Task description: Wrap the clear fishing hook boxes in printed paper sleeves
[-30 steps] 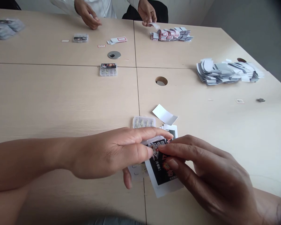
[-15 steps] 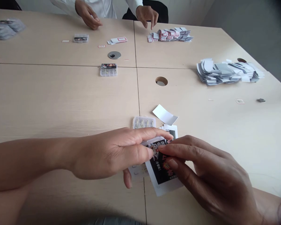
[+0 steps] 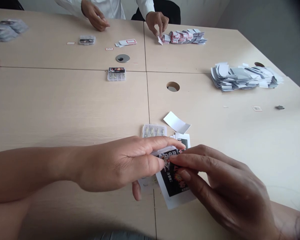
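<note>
My left hand point(image 3: 125, 163) is closed around a clear plastic compartment box point(image 3: 148, 182), its index finger and thumb against the top; most of the box is hidden beneath it. Over the box lies a black printed label point(image 3: 170, 181) with white borders, slanting down toward me. My right hand point(image 3: 222, 186) pinches that label's right side between thumb and fingers, close to my left fingertips. Just beyond my hands sits another clear box point(image 3: 154, 129) with small metallic pieces in its compartments. Beside it are another printed label point(image 3: 186, 138) and a curled white paper slip point(image 3: 177, 122).
A labelled box point(image 3: 116, 74) stands mid-table, with a cable hole point(image 3: 173, 86) to its right. A large paper pile point(image 3: 242, 78) lies at right. Across the table, a co-worker's hand point(image 3: 157, 22) holds a small slip by a row of red-edged slips point(image 3: 182, 36).
My hands and the label stay almost still. The co-worker's hand on the right has lowered and now pinches a small slip, lifting it off the table.
</note>
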{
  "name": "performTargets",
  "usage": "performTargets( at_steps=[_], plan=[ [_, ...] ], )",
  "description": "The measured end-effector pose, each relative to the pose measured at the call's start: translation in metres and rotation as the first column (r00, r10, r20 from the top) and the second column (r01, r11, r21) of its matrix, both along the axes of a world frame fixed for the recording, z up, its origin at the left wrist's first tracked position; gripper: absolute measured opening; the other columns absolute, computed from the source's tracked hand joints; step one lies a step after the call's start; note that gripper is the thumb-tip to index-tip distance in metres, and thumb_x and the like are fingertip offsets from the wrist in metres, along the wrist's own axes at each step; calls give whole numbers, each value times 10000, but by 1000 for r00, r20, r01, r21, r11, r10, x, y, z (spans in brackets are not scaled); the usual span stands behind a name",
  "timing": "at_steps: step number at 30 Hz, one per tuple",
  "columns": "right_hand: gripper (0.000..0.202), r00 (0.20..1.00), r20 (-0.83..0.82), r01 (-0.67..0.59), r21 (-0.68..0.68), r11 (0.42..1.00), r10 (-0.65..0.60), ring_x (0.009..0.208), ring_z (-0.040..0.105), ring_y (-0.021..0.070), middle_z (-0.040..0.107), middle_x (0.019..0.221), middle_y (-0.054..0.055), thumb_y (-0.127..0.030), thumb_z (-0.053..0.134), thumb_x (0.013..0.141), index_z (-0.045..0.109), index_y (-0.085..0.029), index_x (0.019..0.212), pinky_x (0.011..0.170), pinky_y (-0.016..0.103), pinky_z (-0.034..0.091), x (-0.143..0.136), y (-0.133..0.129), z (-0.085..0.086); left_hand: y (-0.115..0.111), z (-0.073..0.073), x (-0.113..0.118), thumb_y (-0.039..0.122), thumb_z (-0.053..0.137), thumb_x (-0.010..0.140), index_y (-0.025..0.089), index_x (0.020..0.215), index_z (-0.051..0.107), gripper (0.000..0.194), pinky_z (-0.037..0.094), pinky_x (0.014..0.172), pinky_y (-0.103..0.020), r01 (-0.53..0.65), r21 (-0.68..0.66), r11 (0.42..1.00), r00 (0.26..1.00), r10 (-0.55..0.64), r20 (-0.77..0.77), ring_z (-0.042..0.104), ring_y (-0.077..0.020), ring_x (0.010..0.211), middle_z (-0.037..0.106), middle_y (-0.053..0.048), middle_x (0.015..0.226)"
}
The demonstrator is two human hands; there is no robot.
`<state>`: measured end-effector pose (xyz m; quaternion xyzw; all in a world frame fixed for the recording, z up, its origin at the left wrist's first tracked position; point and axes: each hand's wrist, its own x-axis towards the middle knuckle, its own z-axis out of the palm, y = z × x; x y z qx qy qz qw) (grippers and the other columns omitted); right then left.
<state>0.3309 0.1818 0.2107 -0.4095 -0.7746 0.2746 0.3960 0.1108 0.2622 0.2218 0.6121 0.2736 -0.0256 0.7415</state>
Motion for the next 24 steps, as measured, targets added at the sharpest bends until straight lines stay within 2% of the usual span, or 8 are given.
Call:
performTargets(
  at_steps=[8, 14, 18, 24],
  plan=[
    [201, 1000, -1, 0, -12, 1000, 0, 814, 699, 42, 732, 885, 40, -32, 618, 917, 705, -77, 1092, 783, 55, 558, -1, 0, -2, -2, 1, 1, 536, 464, 1023, 350, 1548, 403, 561, 657, 665, -229, -29, 10, 1000, 999, 29, 15, 676, -231, 1031, 455, -51, 1562],
    [213, 1000, -1, -4, -7, 1000, 4, 821, 702, 44, 733, 889, 38, -30, 616, 918, 701, -80, 1107, 791, 62, 563, 0, 0, -1, -1, 2, 2, 512, 470, 1025, 341, 1539, 422, 544, 654, 672, -237, -22, 4, 1000, 1000, 22, 18, 680, -218, 993, 511, -54, 1513],
    [214, 1000, 7, -7, 3, 1000, 7, 816, 701, 42, 732, 879, 41, -21, 617, 913, 704, -66, 1102, 791, 55, 557, 0, 0, 0, -1, 1, 1, 535, 472, 1019, 358, 1548, 408, 562, 655, 665, -243, -27, 11, 1000, 1000, 27, 5, 691, -184, 899, 479, -47, 1545],
    [200, 1000, -4, 11, 10, 1000, -11, 798, 691, 37, 727, 868, 41, -17, 621, 907, 711, -58, 1081, 777, 48, 548, -1, 0, 0, -1, 2, 2, 556, 470, 1016, 359, 1541, 422, 562, 654, 676, -235, -38, -2, 999, 999, 38, -13, 697, -185, 917, 500, -35, 1530]
  ],
)
